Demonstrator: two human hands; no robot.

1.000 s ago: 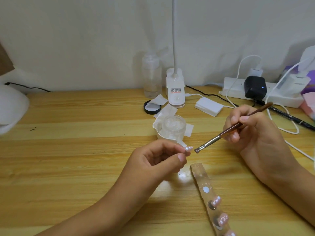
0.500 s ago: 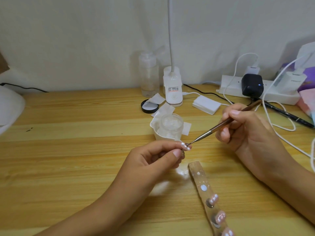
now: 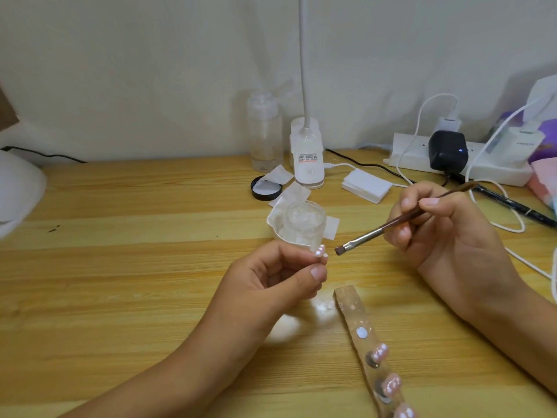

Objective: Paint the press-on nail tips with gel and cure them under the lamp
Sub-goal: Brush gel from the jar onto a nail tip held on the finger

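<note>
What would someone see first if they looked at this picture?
Two hands in the middle: the left hand pinches a shiny nail tip, and the right hand holds a brush whose bristles sit just beside it, not touching. Below them, a strip on the table carries more nail tips.

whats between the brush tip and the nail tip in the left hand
Nothing. The head view shows a small gap between the brush and the nail tip, with only the wooden table behind it.
</note>
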